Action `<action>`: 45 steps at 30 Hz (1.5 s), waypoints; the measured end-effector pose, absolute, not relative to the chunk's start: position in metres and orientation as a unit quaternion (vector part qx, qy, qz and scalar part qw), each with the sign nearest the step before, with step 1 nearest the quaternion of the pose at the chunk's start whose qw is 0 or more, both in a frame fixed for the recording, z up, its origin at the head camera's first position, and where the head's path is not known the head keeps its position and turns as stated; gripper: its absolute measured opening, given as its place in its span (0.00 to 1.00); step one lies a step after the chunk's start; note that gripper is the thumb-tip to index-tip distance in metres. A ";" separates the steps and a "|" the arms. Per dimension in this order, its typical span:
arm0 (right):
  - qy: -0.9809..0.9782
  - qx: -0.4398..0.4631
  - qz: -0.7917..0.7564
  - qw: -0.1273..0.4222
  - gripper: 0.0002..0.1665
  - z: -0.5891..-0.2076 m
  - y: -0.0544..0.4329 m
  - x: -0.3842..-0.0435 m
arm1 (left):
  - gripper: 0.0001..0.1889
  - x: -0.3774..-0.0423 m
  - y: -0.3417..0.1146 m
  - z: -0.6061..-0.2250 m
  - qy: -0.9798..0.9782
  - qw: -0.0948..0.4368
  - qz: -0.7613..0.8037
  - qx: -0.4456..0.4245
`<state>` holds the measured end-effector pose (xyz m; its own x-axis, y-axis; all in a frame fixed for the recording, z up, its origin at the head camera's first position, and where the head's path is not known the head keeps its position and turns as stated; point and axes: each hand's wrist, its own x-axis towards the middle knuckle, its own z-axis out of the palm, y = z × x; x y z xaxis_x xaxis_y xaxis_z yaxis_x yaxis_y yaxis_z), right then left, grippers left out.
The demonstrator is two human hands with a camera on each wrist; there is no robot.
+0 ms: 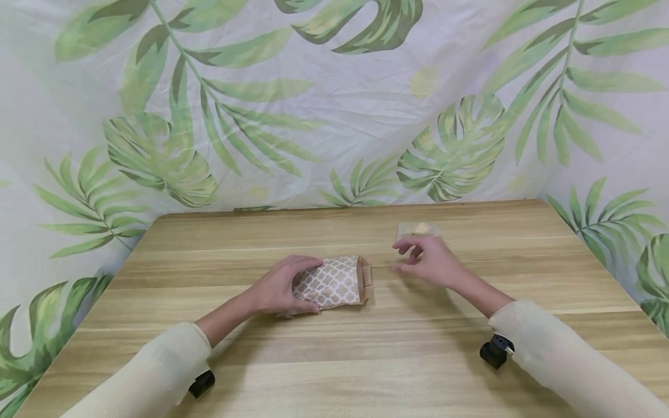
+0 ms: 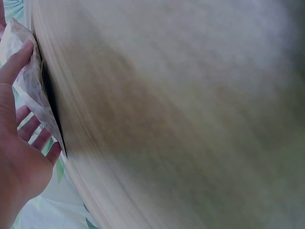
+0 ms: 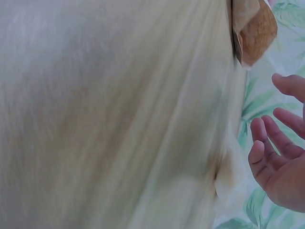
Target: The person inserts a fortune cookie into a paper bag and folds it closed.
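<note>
A brown paper bag (image 1: 337, 281) with a white lattice pattern lies on its side on the wooden table, its open brown end facing right. My left hand (image 1: 279, 284) holds the bag by its left end, with the thumb on the near edge and the fingers along the far edge. In the left wrist view the thumb (image 2: 19, 62) lies against the bag's patterned side. My right hand (image 1: 431, 261) hovers to the right of the bag's mouth, fingers loosely bent and holding nothing. Just behind it lies a clear plastic packet (image 1: 418, 228) with something small and pale in it.
The wood-grain table (image 1: 334, 371) extends back to a hanging cloth (image 1: 355, 116) printed with green leaves. Black wrist devices (image 1: 493, 351) sit under both pale sleeves.
</note>
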<state>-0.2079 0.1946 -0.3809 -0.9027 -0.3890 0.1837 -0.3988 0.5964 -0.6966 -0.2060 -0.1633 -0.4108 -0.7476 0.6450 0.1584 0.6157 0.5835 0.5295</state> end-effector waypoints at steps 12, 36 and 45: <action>-0.926 0.184 0.323 0.066 0.20 -0.368 0.213 -0.211 | 0.48 -0.207 -0.164 -0.410 0.886 0.025 0.291 0.359; -0.958 0.147 0.244 0.020 0.21 -0.371 0.242 -0.222 | 0.40 -0.208 -0.164 -0.413 0.886 0.024 0.316 0.337; -0.959 0.162 0.232 0.013 0.22 -0.371 0.246 -0.224 | 0.43 -0.207 -0.164 -0.412 0.892 0.031 0.300 0.336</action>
<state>-0.2237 0.2459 -0.3711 -0.9473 -0.3046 0.0995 -0.3164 0.8396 -0.4416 -0.2069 -0.1639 -0.4120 -0.7727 0.6175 0.1469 0.5806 0.5940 0.5568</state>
